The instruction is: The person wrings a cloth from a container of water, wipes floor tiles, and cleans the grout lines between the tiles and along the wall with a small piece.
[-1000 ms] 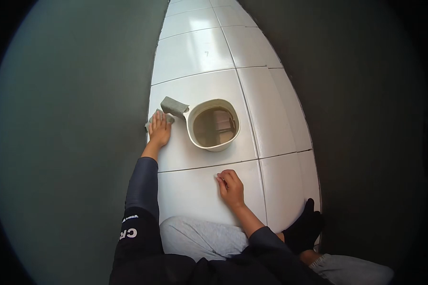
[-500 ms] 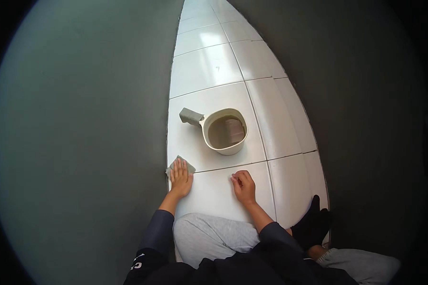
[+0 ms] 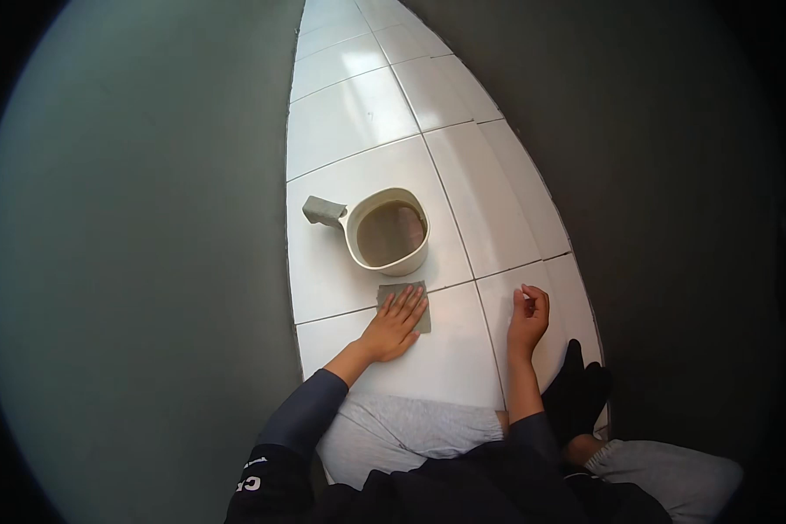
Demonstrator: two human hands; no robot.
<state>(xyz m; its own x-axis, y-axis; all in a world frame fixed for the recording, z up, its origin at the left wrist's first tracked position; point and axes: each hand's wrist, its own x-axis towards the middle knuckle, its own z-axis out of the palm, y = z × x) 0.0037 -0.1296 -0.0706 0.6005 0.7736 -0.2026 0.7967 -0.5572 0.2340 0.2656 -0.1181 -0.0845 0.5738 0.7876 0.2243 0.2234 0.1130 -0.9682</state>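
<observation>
My left hand lies flat, fingers outstretched, on a small grey square sheet against the white tiles; whether it is cloth or abrasive paper I cannot tell. Just beyond it stands a white dipper holding murky brownish water. Over the dipper's handle, which points left, hangs a second grey piece of similar look. My right hand is off to the right, above the tiles, with curled fingers and the thumb close to them. Nothing shows in it.
The strip of glossy white tiles narrows into the distance, with a dark grey surface on the left and another on the right. My bent leg in grey trousers and a dark-socked foot are at the near end.
My left hand has slid the grey sheet rightward from the tile's left edge to in front of the dipper. My right hand has moved right. The view has shifted slightly.
</observation>
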